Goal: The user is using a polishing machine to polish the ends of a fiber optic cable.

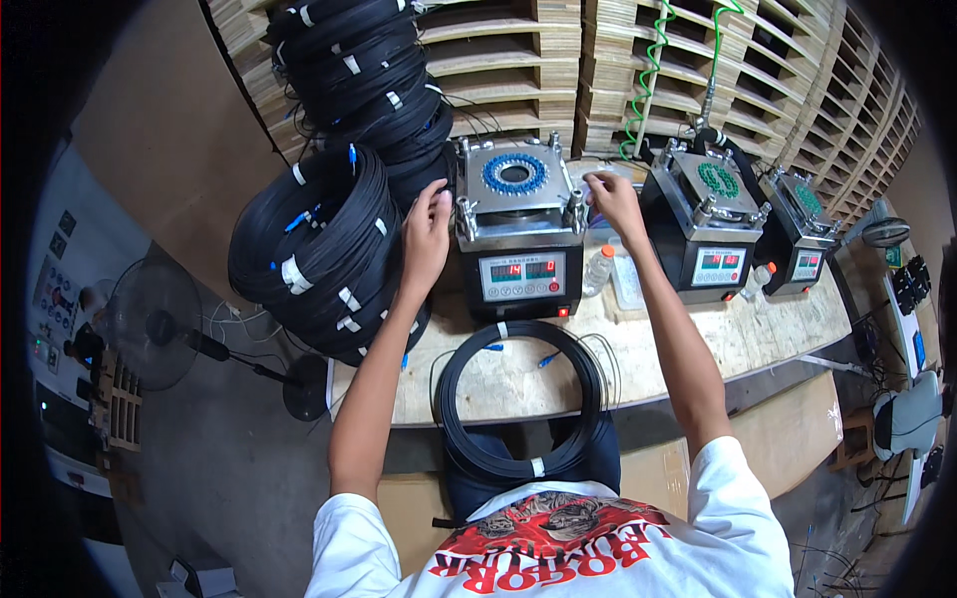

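A bench polishing machine (525, 276) with a digital display panel and red switch stands in front of me. Its square metal top plate (485, 193) carries a ring of blue connectors (515, 173) around a central hole, with upright clamp posts at the corners. My left hand (427, 234) is raised beside the plate's left edge, fingers loosely bent and apart, with nothing visible in them. Off the right edge, my right hand (615, 202) hangs near the right clamp posts, its fingers curved and partly spread. A coil of black cable (454, 399) with blue-tipped ends lies across the table's front edge and my lap.
Tall stacks of black cable coils (299, 269) stand at left. Two similar machines (703, 234) with green connectors are at right. A clear bottle with an orange cap (598, 271) and a plastic tub (627, 283) sit between. A fan (159, 324) stands left; wooden pallets (498, 75) are behind.
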